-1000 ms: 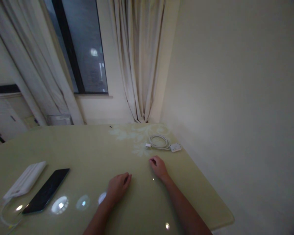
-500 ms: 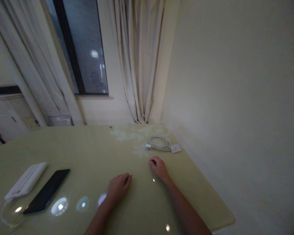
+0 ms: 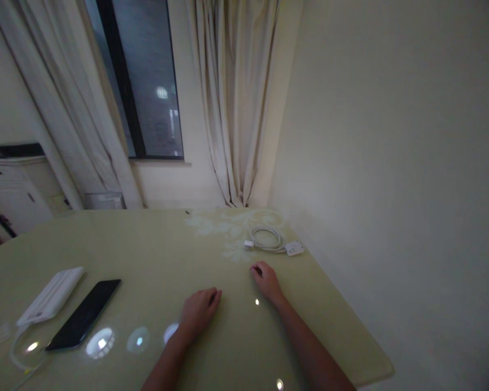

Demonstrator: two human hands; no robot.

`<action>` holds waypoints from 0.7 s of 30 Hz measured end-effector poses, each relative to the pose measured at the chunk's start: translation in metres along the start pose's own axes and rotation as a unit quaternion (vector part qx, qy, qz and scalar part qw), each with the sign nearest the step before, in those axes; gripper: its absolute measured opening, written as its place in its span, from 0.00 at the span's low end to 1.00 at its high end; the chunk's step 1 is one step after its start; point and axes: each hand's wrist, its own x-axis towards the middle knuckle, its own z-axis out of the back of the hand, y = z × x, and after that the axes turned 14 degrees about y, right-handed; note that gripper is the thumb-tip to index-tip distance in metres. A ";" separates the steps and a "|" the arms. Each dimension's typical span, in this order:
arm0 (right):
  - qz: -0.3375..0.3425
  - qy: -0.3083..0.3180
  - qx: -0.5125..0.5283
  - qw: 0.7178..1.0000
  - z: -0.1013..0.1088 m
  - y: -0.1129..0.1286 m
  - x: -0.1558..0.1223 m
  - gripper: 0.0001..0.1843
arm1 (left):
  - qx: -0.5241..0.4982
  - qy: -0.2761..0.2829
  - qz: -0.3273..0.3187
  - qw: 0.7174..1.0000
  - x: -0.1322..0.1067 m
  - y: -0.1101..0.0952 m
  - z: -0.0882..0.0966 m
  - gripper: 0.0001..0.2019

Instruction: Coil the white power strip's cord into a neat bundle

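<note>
My left hand (image 3: 201,310) rests on the glossy greenish table (image 3: 155,250), its fingers curled into a loose fist with nothing visible in it. Farther forward and to the right, my right hand (image 3: 265,278) also lies on the table, loosely closed, with no object showing in its curl. Just beyond it is a coiled white cable (image 3: 264,247) joined to a small white power strip (image 3: 294,248); the hand is apart from both. Left of my left hand, a dark phone or tablet (image 3: 85,314) lies flat beside a white power bank-like block (image 3: 52,296).
A thin white cable (image 3: 15,347) runs from the white block toward the table's near left. The bare wall (image 3: 391,190) borders the table's right side. Behind the far edge hang beige curtains (image 3: 236,98) by a window (image 3: 150,81); a white cabinet (image 3: 16,184) stands back left.
The whole view has shifted slightly, so the things appear a little farther right. Both hands keep their curled pose on the table.
</note>
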 end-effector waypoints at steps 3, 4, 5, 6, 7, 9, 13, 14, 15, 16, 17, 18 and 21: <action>0.004 0.000 -0.006 1.000 0.001 0.000 0.000 0.09 | 0.006 -0.001 0.000 1.000 0.000 0.000 0.000 0.22; 0.005 -0.001 -0.010 1.000 0.001 0.000 0.000 0.09 | 0.007 -0.001 0.000 1.000 0.000 -0.001 0.001 0.22; 0.005 -0.001 -0.016 1.000 0.001 0.000 0.000 0.09 | 0.007 -0.003 0.000 1.000 0.000 0.000 0.000 0.22; 0.006 0.000 -0.023 1.000 0.000 0.000 0.000 0.09 | 0.007 -0.005 -0.001 1.000 0.000 0.000 0.000 0.22; 0.007 0.001 -0.032 0.999 -0.001 -0.001 0.000 0.09 | 0.007 -0.007 -0.001 1.000 0.001 0.000 -0.001 0.22; 0.005 0.006 -0.051 0.999 -0.004 -0.001 0.001 0.10 | 0.009 -0.012 -0.003 1.000 0.003 0.002 -0.002 0.22; -0.011 0.014 -0.124 0.992 0.001 0.001 0.009 0.12 | 0.001 -0.023 -0.014 1.000 0.006 0.003 -0.002 0.22; -0.015 0.012 -0.157 0.987 0.006 0.001 0.014 0.16 | -0.007 -0.027 -0.014 0.999 0.007 0.004 -0.001 0.22; -0.016 0.009 -0.195 0.981 0.013 0.000 0.019 0.22 | -0.019 -0.032 -0.015 0.999 0.007 0.004 0.000 0.22; -0.018 0.011 -0.235 0.972 0.022 -0.002 0.024 0.28 | -0.032 -0.036 -0.015 0.999 0.007 0.004 0.000 0.22; -0.035 0.015 -0.271 0.962 0.031 -0.005 0.030 0.32 | -0.047 -0.042 -0.016 0.998 0.007 0.005 0.001 0.22; -0.064 0.027 -0.300 0.951 0.041 -0.009 0.036 0.35 | -0.063 -0.050 -0.018 0.997 0.007 0.006 0.001 0.22; -0.126 0.092 -0.345 0.925 0.064 -0.020 0.049 0.30 | -0.092 -0.078 -0.028 0.992 0.008 0.008 0.000 0.23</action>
